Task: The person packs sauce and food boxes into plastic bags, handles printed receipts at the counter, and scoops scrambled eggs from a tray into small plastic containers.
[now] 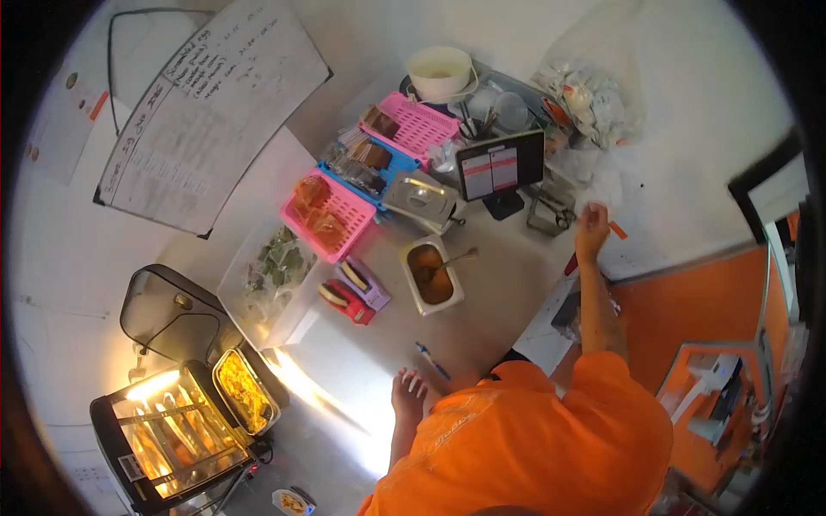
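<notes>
My left hand [409, 391] is low over the front of the grey tabletop, its fingers spread and holding nothing. A blue and white pen [432, 361] lies just beyond it. My right hand [592, 225] is stretched out to the far right, fingers closed, beside a wire-and-metal holder [551, 213]. Whatever it grips, if anything, is too small to make out. A small orange strip [617, 230] shows right beside that hand. Between my hands stands a white-rimmed tub of brown sauce [433, 277] with a spoon [456, 263] in it.
A tablet on a stand [502, 172], a lidded metal pan [422, 199] and pink baskets [320, 225] line the back. Two tape dispensers [353, 292] sit left of the sauce. A lit food warmer [172, 430] and a tray of yellow food [245, 391] stand at left.
</notes>
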The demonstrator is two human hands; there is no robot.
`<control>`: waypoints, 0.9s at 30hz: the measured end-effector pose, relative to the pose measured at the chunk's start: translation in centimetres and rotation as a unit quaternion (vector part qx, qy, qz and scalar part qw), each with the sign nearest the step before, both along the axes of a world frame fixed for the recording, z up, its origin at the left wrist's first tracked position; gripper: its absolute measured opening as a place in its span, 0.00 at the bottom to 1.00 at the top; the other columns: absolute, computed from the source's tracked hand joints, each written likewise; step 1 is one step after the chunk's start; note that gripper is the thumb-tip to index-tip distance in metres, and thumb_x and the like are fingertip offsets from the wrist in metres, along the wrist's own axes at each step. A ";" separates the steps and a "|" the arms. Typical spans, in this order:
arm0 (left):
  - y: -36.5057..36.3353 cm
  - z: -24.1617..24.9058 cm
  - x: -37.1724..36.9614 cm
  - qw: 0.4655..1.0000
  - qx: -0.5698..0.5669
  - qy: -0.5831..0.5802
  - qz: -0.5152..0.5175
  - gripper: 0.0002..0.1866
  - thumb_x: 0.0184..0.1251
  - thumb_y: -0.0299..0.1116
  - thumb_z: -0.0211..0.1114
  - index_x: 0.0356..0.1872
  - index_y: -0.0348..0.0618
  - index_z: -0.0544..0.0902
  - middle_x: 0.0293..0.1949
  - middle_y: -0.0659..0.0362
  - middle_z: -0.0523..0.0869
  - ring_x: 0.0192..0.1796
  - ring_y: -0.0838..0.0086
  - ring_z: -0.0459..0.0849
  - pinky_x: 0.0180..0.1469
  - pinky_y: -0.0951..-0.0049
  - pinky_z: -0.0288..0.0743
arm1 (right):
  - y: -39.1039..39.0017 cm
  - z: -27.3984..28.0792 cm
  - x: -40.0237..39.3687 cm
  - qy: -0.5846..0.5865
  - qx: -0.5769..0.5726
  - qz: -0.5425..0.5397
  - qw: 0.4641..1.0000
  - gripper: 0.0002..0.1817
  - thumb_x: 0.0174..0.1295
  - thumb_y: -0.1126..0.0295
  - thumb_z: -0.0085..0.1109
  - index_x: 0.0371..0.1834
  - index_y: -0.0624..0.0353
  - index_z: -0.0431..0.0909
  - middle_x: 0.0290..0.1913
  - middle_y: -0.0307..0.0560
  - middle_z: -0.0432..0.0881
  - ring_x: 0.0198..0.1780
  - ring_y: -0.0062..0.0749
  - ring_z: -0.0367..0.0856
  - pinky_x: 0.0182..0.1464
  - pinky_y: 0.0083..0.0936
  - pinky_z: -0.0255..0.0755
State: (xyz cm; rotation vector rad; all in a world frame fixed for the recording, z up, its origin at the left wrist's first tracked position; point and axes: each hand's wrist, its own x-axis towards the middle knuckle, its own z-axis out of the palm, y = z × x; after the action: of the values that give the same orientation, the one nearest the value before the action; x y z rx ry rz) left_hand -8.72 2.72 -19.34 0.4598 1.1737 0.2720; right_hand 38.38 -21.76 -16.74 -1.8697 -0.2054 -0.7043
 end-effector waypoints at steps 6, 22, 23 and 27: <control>-0.3 2.8 4.7 0.984 0.114 0.040 -0.130 0.20 0.72 0.45 0.59 0.59 0.50 0.73 0.53 0.60 0.80 0.52 0.66 0.81 0.49 0.66 0.73 | 14.9 5.7 26.7 0.084 -0.303 0.191 0.930 0.13 0.61 0.62 0.61 0.45 0.53 0.84 0.43 0.51 0.86 0.48 0.47 0.84 0.51 0.40 0.76; 9.3 3.9 7.5 0.936 0.228 0.261 0.060 0.16 0.71 0.48 0.61 0.53 0.54 0.75 0.51 0.63 0.80 0.53 0.67 0.79 0.53 0.58 0.70 | 26.5 -0.9 39.6 0.026 -0.593 0.400 0.698 0.42 0.39 0.72 0.77 0.63 0.37 0.73 0.61 0.49 0.71 0.65 0.50 0.72 0.60 0.43 0.73; 10.1 4.3 8.5 0.923 0.283 0.246 0.081 0.14 0.72 0.46 0.59 0.51 0.51 0.75 0.47 0.62 0.80 0.51 0.70 0.79 0.50 0.62 0.71 | 26.1 -0.6 40.0 0.026 -0.534 0.424 0.731 0.39 0.40 0.72 0.77 0.62 0.40 0.74 0.63 0.49 0.71 0.64 0.49 0.73 0.61 0.43 0.72; 13.4 8.4 17.6 0.808 0.510 0.250 0.156 0.11 0.74 0.39 0.57 0.45 0.41 0.75 0.39 0.61 0.78 0.43 0.74 0.77 0.45 0.71 0.70 | 23.5 -0.5 41.3 0.116 -0.291 0.484 0.817 0.31 0.48 0.68 0.74 0.59 0.49 0.75 0.62 0.48 0.74 0.58 0.40 0.77 0.57 0.39 0.74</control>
State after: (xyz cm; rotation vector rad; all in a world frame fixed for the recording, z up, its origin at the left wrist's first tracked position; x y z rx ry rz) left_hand 8.83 16.12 -10.93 1.3459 1.5601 1.1544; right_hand 79.70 1.72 -17.22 -2.0349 -1.2217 0.3444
